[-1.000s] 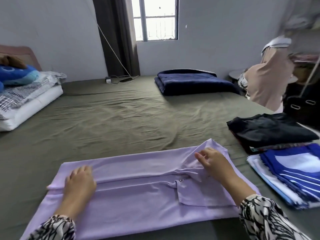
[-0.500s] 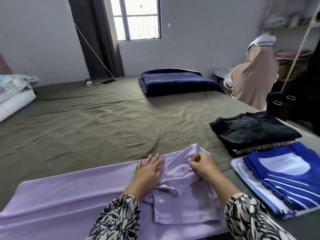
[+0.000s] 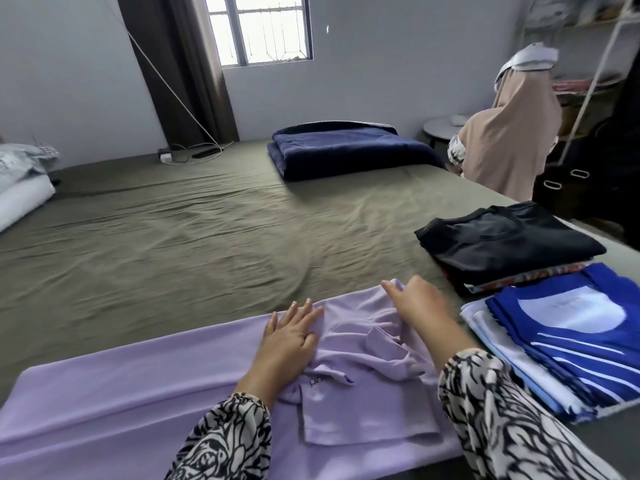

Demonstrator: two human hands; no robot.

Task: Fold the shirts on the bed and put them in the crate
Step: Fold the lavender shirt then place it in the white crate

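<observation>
- Lilac polo shirt [image 3: 145, 407] lies flat along the near edge of the bed [image 3: 194, 244], folded lengthwise into a long band, collar end to the right, collar rumpled.
- Left hand [image 3: 289, 336] rests palm-down on the shirt just left of the collar, fingers straight and spread; grip released, pressing the cloth flat.
- Right hand [image 3: 417, 301] at the far right corner of the shirt near the shoulder, fingers bent over the fabric edge; slightly blurred, so cannot tell whether it pinches the cloth or only touches it.
- Both forearms in black-and-white patterned sleeves [image 3: 512, 417].
- Right of the shirt, on the bed: stack of folded clothes with a blue and white striped shirt [image 3: 571, 327] on top.
- Just behind that, second stack topped by a folded black shirt [image 3: 502, 240]; a patterned garment edge shows under it.
- Far side of the bed: folded navy blanket [image 3: 346, 150].
- Far left edge: white pillow [image 3: 20, 199] with a checked cloth on top.
- Olive bedsheet wrinkled in the middle.
- Another person in a beige garment [image 3: 509, 133] stands beyond the right side of the bed, by a white shelf rack [image 3: 595, 64].
- Window [image 3: 259, 27] and dark curtain [image 3: 187, 67] on the back wall; power strip with cables [image 3: 180, 154] below the curtain.
- No crate in view.
</observation>
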